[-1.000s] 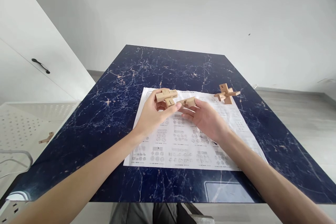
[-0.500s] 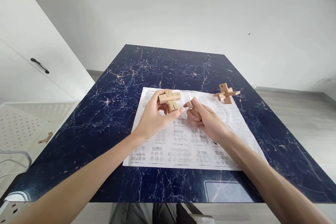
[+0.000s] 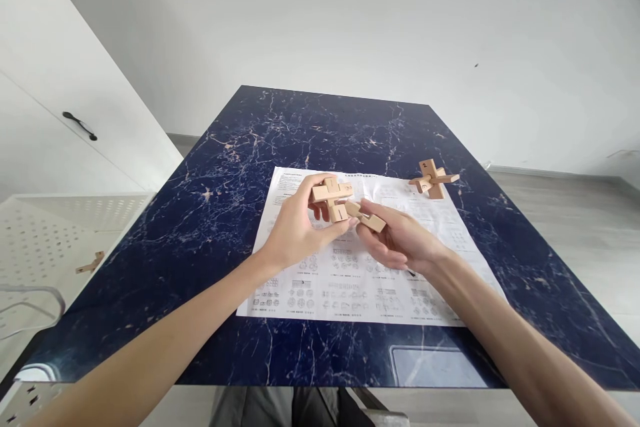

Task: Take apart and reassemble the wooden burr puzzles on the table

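My left hand (image 3: 300, 227) is closed around a partly joined wooden burr puzzle (image 3: 331, 192), whose light pieces carry handwritten numbers. Between thumb and fingers, my right hand (image 3: 397, 233) grips a loose notched wooden puzzle piece (image 3: 373, 221). That piece slants beside the lower right of the joined pieces; whether the two touch I cannot tell. Both hands are above a printed instruction sheet (image 3: 345, 293) with rows of small diagrams. At the sheet's upper right corner stands another assembled wooden puzzle (image 3: 433, 180), with a 2 on its upright piece.
The sheet lies on a dark blue marbled table (image 3: 310, 127). On a white perforated surface (image 3: 35, 240) to the left is a small wooden piece (image 3: 91, 263). A white cabinet with a black handle (image 3: 80, 125) stands at the far left, and a wall rises behind the table.
My left hand has shifted slightly right with the joined pieces. My right hand has turned and opened its lower fingers, and the loose piece now lies slanted close to the joined ones.
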